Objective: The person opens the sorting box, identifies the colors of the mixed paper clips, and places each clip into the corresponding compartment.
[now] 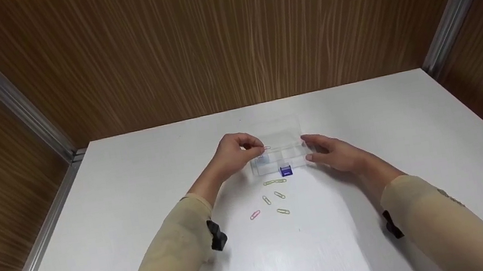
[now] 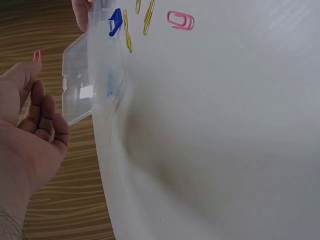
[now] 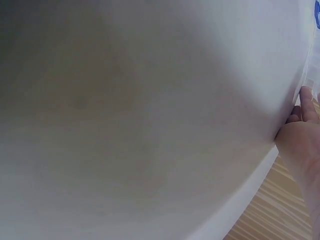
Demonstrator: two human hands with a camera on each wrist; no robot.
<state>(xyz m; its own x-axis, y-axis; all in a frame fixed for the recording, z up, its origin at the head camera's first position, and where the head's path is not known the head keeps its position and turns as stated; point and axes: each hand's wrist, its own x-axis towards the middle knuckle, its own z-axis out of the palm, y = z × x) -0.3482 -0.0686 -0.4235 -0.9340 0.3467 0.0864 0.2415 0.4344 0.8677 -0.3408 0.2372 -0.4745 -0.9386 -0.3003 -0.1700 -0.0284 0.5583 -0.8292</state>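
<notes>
Table (image 1: 142,180) edges open — paper clips (image 1: 275,196) clutter front.

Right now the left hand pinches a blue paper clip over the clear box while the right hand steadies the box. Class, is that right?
Not quite. The clip pinched by the left hand is pink, not blue, as the left wrist view shows. The rest holds: it is over the clear box, which the right hand steadies.

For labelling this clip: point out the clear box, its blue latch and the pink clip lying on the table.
clear box (image 1: 288,140), head view, its lid.
blue latch (image 1: 285,170), head view, its front face.
pink clip (image 2: 180,20), left wrist view, its loop.
</notes>
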